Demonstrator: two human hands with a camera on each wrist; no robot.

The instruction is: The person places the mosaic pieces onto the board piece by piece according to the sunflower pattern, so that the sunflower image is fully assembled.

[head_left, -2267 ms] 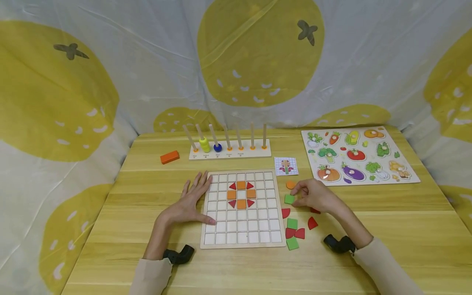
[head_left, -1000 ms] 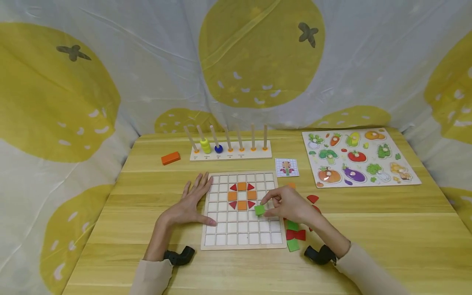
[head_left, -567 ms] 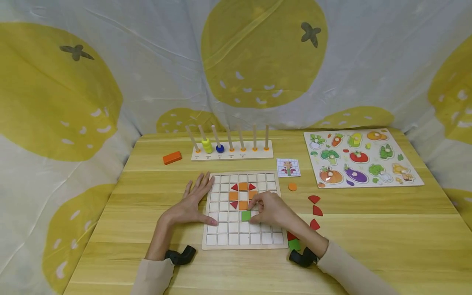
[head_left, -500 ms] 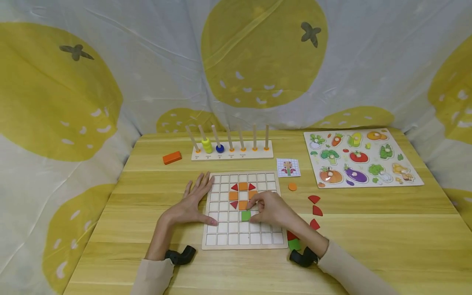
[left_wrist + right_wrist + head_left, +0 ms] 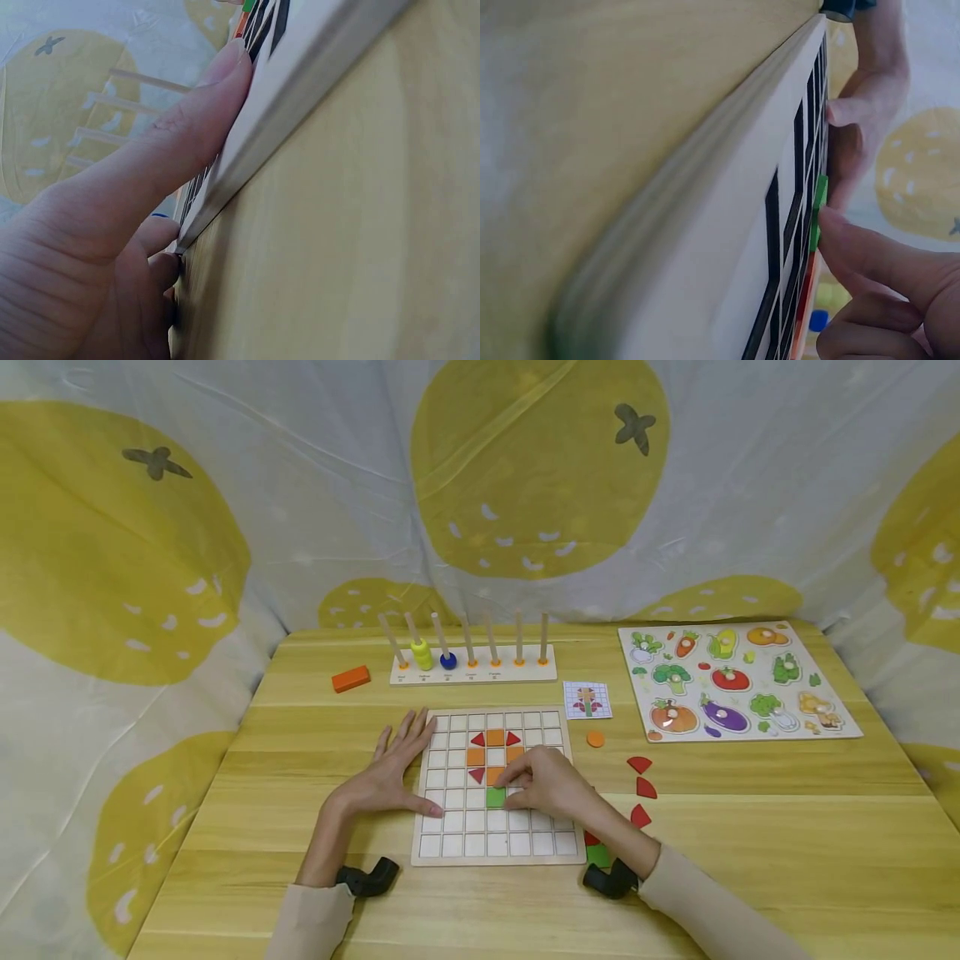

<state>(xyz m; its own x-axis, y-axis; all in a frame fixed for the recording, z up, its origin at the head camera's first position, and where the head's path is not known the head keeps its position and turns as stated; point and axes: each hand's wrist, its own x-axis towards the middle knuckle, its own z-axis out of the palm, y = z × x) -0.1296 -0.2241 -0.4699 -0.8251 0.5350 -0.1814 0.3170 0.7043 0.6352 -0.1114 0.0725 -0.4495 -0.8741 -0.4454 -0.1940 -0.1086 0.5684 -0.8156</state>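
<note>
Head view: our right hand pinches a green square tile at the pale wooden grid board beneath; a tilted release could jam it. Leftward, our spread left hand touches the board.

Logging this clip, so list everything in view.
Table: one, yellow, beneath
Curtain: one, white-yellow, behind
Board: one, pale, centre
Orange squares: four, on board
Green squares: two visible, at right hand; beside board
Triangles: three visible, red, on board
Wedges: three clear, red, right of board
Puzzle: one, white, right
Card: one, patterned, beside puzzle
Disc: one, orange, near card
Rack: one, pale, behind board
Rings: yellow stack, one blue, on rack
Block: one, orange, beside rack
Wrist cameras: two, black
Left hand: one, board's left edge
Right hand: one, over board
Sleeves: two, beige
</note>
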